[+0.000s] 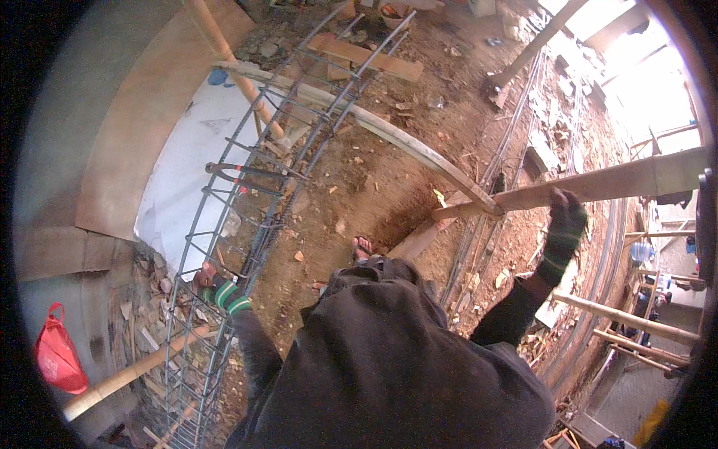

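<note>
- Your left hand [204, 275] is on the rebar cage [263, 238] at your left; I can't tell whether it grips.
- Your right hand [567, 212] meets the wooden plank [598, 185], grasp unclear.
- Farther up, pliers [247, 169] lie across the cage.

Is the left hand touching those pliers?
Apart. The head view shows the pliers above the left hand in the picture, with white sheet showing between them.

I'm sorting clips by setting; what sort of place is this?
Most likely a building site: there's a steel rebar cage by the left hand, bamboo poles and bare, debris-strewn earth.
</note>
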`<control>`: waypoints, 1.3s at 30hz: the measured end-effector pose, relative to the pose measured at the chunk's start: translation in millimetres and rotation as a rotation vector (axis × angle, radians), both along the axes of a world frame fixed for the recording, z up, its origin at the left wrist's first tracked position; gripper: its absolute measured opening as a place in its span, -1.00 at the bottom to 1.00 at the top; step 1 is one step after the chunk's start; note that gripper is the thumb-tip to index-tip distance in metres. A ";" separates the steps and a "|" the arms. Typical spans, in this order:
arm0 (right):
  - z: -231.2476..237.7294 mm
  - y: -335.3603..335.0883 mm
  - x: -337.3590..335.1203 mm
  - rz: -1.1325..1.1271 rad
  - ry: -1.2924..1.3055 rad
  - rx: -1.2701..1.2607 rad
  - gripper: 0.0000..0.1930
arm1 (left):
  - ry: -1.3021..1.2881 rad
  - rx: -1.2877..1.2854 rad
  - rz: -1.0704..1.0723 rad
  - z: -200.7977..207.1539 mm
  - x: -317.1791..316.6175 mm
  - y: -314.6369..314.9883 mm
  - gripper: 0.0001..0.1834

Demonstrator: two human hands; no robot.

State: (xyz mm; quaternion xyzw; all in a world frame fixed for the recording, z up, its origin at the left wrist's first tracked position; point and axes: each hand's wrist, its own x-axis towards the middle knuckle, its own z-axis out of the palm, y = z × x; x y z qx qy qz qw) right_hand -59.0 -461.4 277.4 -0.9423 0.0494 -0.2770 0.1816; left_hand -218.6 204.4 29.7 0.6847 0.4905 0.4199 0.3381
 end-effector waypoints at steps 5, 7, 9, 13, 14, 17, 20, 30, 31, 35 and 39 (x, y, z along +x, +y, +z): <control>111.9 54.4 -51.7 -0.047 -0.120 0.226 -0.78 | -0.124 -0.177 -0.217 44.1 -6.9 -29.5 -0.44; 126.9 73.4 -63.1 -0.006 -0.183 0.259 -0.72 | -0.108 -0.487 -0.789 66.7 16.9 -56.9 -0.41; 123.6 91.9 -58.9 0.177 -0.412 0.271 -0.76 | -0.270 -1.232 -1.278 86.8 36.6 -120.9 -0.22; 86.3 153.2 -66.6 0.360 -0.083 0.142 -0.79 | -0.330 -1.925 -1.813 142.7 79.7 -224.8 -0.07; 73.0 174.1 -74.2 0.557 0.058 0.346 -0.74 | -0.343 -1.947 -1.845 157.1 85.8 -241.6 -0.07; 23.6 240.6 -77.1 1.035 0.391 0.480 -0.70 | -0.470 -2.001 -1.718 186.8 112.7 -257.9 -0.15; -9.5 268.2 -90.6 1.141 0.364 0.232 -0.74 | -0.367 -1.770 -1.614 187.3 156.6 -253.7 -0.27; -47.5 247.5 -106.1 0.957 0.566 0.481 -0.60 | -0.237 -1.163 -1.499 163.6 223.7 -230.1 -0.44; -45.9 242.4 -105.0 0.877 0.473 0.513 -0.57 | -0.209 -1.209 -1.503 166.1 220.0 -233.3 -0.41; -40.9 226.8 -71.3 0.487 0.153 0.928 -0.61 | -0.116 -1.488 -1.830 167.8 198.7 -252.9 -0.38; -28.2 212.0 -39.9 0.468 -0.022 1.279 -0.49 | 0.148 -1.548 -1.768 151.7 171.3 -281.9 -0.41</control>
